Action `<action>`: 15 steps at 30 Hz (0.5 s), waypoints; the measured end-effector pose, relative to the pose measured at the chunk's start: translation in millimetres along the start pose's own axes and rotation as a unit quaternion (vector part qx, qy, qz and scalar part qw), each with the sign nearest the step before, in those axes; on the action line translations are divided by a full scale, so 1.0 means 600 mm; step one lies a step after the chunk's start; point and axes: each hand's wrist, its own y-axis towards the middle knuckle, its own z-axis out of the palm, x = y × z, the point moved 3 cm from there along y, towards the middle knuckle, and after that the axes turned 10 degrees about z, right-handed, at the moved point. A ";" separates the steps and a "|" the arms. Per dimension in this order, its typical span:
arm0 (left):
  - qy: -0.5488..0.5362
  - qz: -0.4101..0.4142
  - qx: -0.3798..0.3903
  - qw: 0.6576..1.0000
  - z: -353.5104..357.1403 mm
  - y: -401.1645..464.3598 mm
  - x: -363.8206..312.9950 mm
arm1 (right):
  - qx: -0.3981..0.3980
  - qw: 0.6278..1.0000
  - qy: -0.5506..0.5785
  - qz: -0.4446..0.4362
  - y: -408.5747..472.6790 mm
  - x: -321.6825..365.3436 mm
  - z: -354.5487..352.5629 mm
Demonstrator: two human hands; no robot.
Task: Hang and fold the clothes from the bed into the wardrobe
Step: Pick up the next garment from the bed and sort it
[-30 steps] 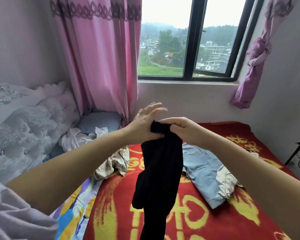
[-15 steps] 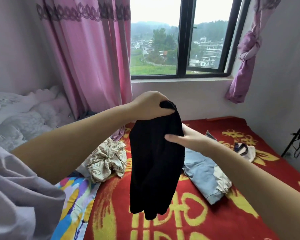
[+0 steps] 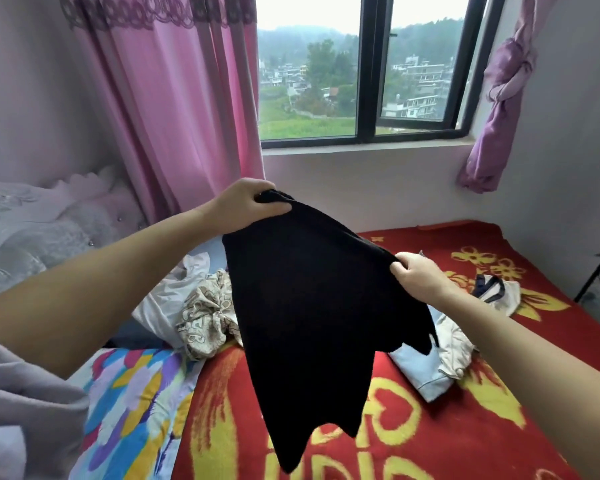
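the person stands at the edge of the bed (image 3: 465, 445), arms stretched out over it, holding a black garment (image 3: 312, 317) up in the air between both hands. the left hand (image 3: 248, 202) is raised higher, near the pink curtain (image 3: 174, 109), its fingers curled round one top corner of the black cloth with the thumb pressed along the edge. the right hand (image 3: 418, 275) sits lower and further right, pinching the other top corner between thumb and bent fingers. the top edge of the garment runs taut and slanted from one grip down to the other, and the rest hangs loose below, its ragged lower edge dangling above the red blanket (image 3: 413, 455) with yellow patterns without touching it.

on the bed behind the hanging cloth lie more clothes. to the left, a crumpled beige printed piece (image 3: 205, 317) lies against a white garment (image 3: 167, 299). to the right, partly hidden by the black cloth, a pale blue garment (image 3: 420, 375) lies folded over with a cream one (image 3: 454, 348) on top of it. further back on the right is a white piece with dark trim (image 3: 499, 289). a bright multicoloured sheet (image 3: 129, 403) shows at the near left side of the bed, and a quilted white headboard (image 3: 32, 230) stands at the far left. the window (image 3: 361, 74) looks out on trees and houses, with a purple curtain (image 3: 499, 109) tied in a knot at its right.
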 end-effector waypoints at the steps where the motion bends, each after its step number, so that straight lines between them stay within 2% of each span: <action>1: -0.011 -0.020 0.020 1.000 0.006 0.003 0.016 | -0.035 0.999 -0.002 -0.006 0.007 -0.003 0.005; 4: -0.040 -0.056 0.033 0.997 0.025 0.019 0.068 | -0.079 0.995 -0.026 -0.053 0.033 -0.020 0.031; 7: -0.062 -0.088 -0.011 0.994 0.030 0.034 0.141 | -0.029 0.991 -0.052 -0.123 0.075 -0.045 0.052; 9: -0.035 -0.099 -0.027 0.994 0.029 0.042 0.184 | -0.017 0.983 -0.058 -0.175 0.102 -0.046 0.057; 11: -0.008 -0.088 -0.067 0.994 0.022 0.054 0.205 | -0.047 0.971 -0.072 -0.223 0.134 -0.032 0.058; 15: -0.019 -0.041 -0.171 0.984 -0.019 0.076 0.182 | -0.149 0.963 -0.051 -0.218 0.193 0.027 0.022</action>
